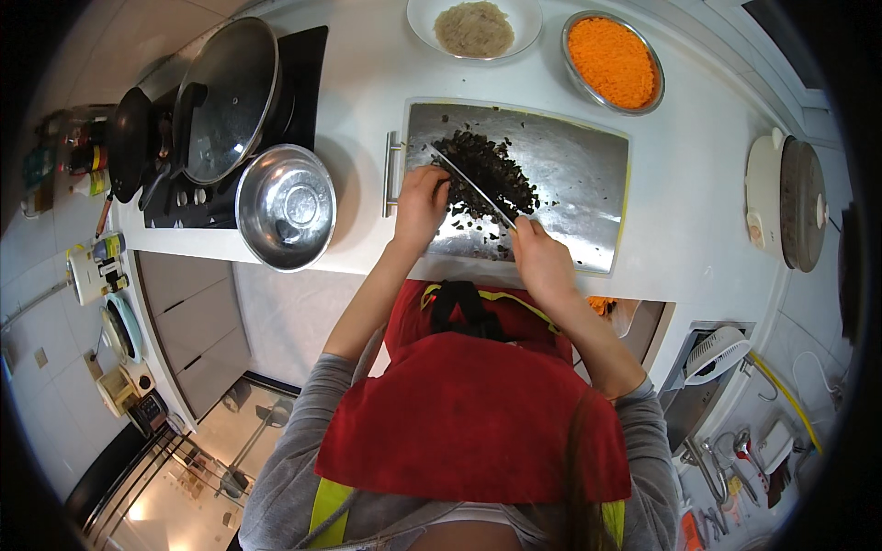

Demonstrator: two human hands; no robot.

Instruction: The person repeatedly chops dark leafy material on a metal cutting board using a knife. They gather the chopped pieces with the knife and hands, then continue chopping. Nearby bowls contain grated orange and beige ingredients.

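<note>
My right hand (544, 258) grips the handle of a kitchen knife (472, 184). Seen nearly edge-on, the blade slants up and left across a pile of dark chopped pieces (506, 169), possibly wood ear mushroom. My left hand (420, 206) is at the pile's left edge beside the blade, fingers curled, and whether it holds anything is hidden. Under the pile lies a metal cutting board (586, 186) with a bar handle (388, 172) on its left side. Small dark scraps are scattered over the board near both hands.
A steel bowl (293, 206) stands at the counter's front edge, left of the board. Behind it, a lidded pan (231, 103) sits on the black cooktop (303, 76). Shredded orange food (610, 62) fills a metal bowl; a white bowl (530, 21) holds pale noodle-like food. An electric cooker (765, 193) stands right.
</note>
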